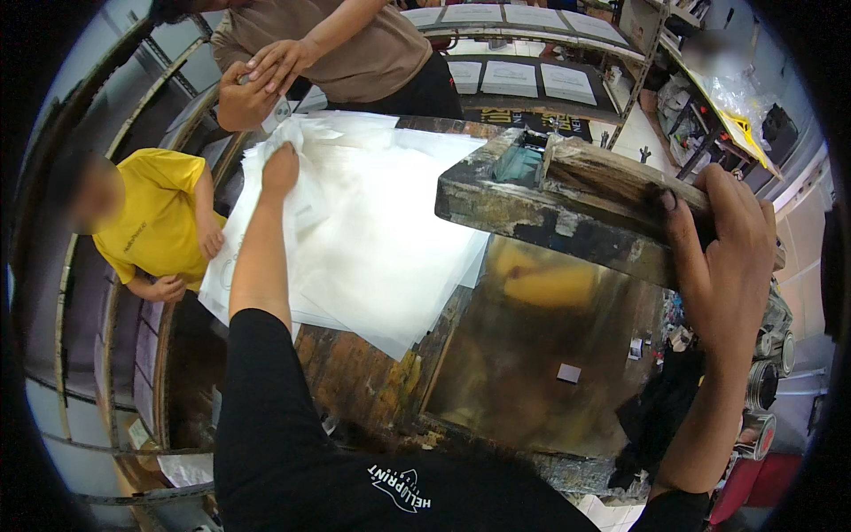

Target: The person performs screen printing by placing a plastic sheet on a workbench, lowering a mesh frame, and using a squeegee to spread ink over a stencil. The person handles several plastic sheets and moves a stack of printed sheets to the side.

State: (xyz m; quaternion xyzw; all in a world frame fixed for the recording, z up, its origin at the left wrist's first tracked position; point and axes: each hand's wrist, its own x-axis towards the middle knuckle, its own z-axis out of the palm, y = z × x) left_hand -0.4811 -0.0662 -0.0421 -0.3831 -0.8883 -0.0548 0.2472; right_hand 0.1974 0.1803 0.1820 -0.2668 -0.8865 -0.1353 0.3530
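My left hand [282,170] is closed on the crumpled edge of a thin white sheet [310,191] at the left side of a loose stack of white sheets [386,239]. On the right, my right hand [731,244] grips the near right end of a paint-stained screen printing frame [541,213], which is tilted up off the table. A worn wooden squeegee [612,182] lies in the frame, its end beside my thumb. Some blue-green ink [521,164] shows at the frame's far left corner. Below the frame is a shiny brown board [523,355] with a small white piece [568,373] on it.
A person in a brown shirt [355,53] stands across the table, hands together above the stack. Another in a yellow shirt [160,213] is at the left. Racks with printed white sheets [510,80] stand behind. Black cloth [660,408] and several cans [761,381] lie at the right.
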